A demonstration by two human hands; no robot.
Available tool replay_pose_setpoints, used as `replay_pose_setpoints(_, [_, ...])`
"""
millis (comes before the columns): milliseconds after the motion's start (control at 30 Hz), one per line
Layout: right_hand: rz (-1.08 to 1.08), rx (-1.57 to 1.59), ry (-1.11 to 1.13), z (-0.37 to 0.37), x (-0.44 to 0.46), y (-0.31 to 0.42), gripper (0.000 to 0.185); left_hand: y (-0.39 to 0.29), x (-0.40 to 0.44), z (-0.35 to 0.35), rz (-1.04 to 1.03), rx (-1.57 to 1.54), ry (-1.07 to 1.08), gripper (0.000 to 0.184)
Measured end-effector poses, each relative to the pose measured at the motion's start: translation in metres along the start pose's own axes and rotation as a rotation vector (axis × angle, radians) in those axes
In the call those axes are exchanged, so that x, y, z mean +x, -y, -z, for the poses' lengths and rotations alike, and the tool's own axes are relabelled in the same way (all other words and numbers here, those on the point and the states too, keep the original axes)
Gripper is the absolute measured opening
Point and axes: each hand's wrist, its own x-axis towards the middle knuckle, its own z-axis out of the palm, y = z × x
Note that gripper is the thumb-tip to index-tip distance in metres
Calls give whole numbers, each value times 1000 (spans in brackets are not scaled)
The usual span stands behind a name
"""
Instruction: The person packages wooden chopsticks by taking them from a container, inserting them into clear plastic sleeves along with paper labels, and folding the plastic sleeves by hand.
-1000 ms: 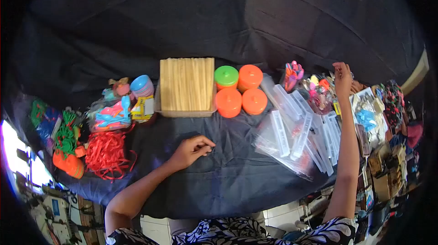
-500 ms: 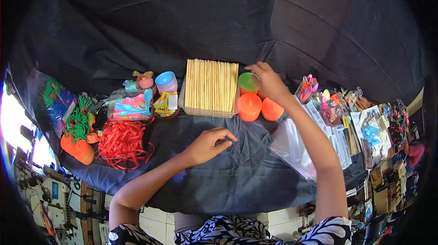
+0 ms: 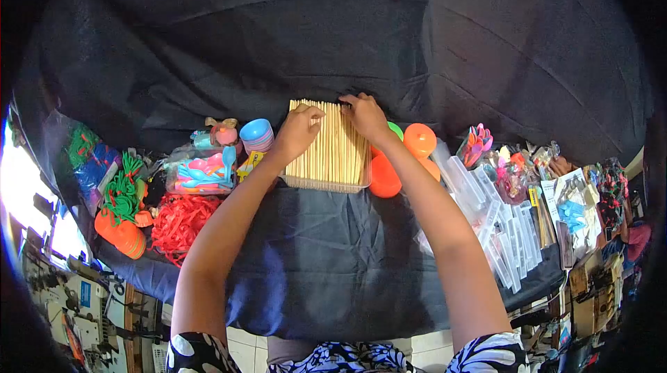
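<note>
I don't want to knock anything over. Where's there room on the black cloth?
There's bare black cloth in front of the stick tray, with red ribbon on its left and clear plastic cases on its right. Both those sides look crowded. So does the tray, with the left hand and right hand at it.

Short black sleeves [image 3: 490,355] with white leaf-like print, matching patterned top [image 3: 340,359], bare hands [image 3: 367,120]

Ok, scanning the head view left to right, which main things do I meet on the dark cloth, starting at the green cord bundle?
Green cord bundle, red ribbon pile, blue-topped cup stack, wooden sticks, orange containers, clear plastic cases, light-blue item.
</note>
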Motion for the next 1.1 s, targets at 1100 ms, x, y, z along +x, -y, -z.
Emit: replay_pose_setpoints(1100, [-74, 823, -160, 81, 3, 41, 26, -54, 29, 49, 105, -680, -208, 29])
